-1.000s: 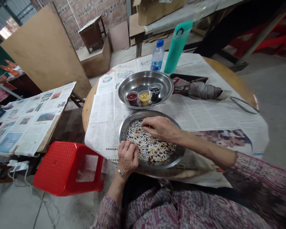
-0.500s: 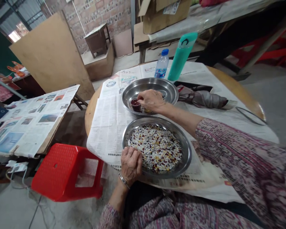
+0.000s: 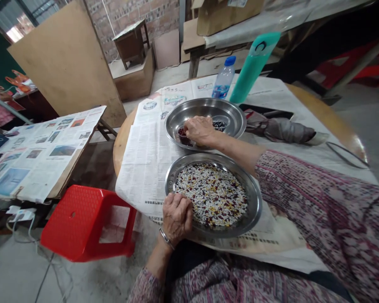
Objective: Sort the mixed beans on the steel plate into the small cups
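Observation:
An oval metal tray (image 3: 255,210) in front of me holds a mix of white grains with dark red, yellow and black beans or seeds. My left hand (image 3: 177,214), wearing a silver bracelet, is closed over its left rim; the fingertips are hidden. Farther off, a second metal tray (image 3: 205,103) contains a small cup of dark red beans (image 3: 182,134) and a clear container with black beans (image 3: 219,125). My right hand (image 3: 199,130) is at the cup's right side, fingers bent down and together. What they pinch, if anything, cannot be seen.
Newspaper (image 3: 142,160) covers the round table. Behind the far tray stand a water bottle (image 3: 224,80) and a teal bottle (image 3: 254,69); a folded grey umbrella (image 3: 281,130) lies at right. A red stool (image 3: 78,223) and another newspaper-covered table (image 3: 50,147) are at left.
The view has shifted slightly, so the trays and bottles appear farther right. My right hand has drawn a little lower beside the cup; the left hand keeps its place on the near tray.

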Tool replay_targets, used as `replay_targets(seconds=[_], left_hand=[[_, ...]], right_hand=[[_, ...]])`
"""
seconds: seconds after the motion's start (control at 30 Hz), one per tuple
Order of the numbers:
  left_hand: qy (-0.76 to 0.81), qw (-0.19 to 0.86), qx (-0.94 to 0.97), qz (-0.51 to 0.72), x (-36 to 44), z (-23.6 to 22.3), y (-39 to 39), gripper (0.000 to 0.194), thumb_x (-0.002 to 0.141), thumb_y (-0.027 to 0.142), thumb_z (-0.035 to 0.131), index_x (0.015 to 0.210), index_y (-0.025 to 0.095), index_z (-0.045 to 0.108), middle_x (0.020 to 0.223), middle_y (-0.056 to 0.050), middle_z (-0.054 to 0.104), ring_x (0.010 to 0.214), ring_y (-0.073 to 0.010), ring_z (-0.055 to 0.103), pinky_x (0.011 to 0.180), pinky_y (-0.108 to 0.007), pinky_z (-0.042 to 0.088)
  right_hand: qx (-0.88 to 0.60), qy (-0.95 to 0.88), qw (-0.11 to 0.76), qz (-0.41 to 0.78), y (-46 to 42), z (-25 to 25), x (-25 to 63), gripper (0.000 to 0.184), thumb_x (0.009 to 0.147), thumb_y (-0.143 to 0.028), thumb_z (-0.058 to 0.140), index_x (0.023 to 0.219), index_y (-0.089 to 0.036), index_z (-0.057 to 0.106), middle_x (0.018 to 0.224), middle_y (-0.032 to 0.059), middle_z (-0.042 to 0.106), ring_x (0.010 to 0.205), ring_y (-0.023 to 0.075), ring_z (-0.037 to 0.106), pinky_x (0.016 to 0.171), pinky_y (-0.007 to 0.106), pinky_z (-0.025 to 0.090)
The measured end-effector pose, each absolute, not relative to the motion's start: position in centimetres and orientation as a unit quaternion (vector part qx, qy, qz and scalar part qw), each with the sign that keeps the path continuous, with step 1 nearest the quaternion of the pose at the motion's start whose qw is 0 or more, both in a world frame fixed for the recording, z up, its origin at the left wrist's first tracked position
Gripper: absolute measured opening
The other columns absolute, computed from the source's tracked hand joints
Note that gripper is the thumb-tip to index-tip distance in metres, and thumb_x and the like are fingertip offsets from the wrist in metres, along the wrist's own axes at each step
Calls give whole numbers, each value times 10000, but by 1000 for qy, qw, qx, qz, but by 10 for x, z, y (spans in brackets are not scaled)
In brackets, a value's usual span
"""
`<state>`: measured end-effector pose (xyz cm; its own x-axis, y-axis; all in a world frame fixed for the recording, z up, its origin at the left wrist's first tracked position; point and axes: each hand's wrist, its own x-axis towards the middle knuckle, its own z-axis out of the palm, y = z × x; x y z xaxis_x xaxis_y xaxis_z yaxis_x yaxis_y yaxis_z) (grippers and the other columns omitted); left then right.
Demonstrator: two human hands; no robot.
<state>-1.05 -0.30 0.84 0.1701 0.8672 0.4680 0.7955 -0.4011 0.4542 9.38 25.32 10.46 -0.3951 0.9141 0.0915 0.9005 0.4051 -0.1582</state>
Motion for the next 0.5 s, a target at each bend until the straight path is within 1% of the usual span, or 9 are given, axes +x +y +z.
replay_targets(seconds=[0.13,0.27,0.4,0.5], left_hand=[[547,55,764,339,-10,9,-3,216,984,204,382,866,192,562,863,-56,625,847,-194,538,834,-386,442],[548,54,764,337,-10,9,-3,218,983,201,380,856,190,556,859,-56,623,845,-192,539,834,-385,440],[551,55,763,333,-10,8,-3,215,982,206,377,867,194,558,868,-57,625,852,-194,544,843,-392,439],[548,52,764,338,-10,8,-3,208,981,203,378,874,195,556,867,-56,622,848,-194,544,841,-389,439]], right_hand=[[-538,-838,81,45,250,103,96,258,892,-188,467,1015,-164,693,1038,152,685,991,252,611,801,363,441],[-534,-840,81,48,252,101,99,273,905,-199,453,1033,-152,689,1025,157,685,975,244,603,788,358,432],[-540,-836,88,43,258,98,98,255,882,-196,473,1008,-154,691,998,140,676,962,249,602,786,367,421],[-534,-839,98,41,262,95,97,252,845,-188,502,1009,-145,688,985,143,665,940,261,605,771,380,416]])
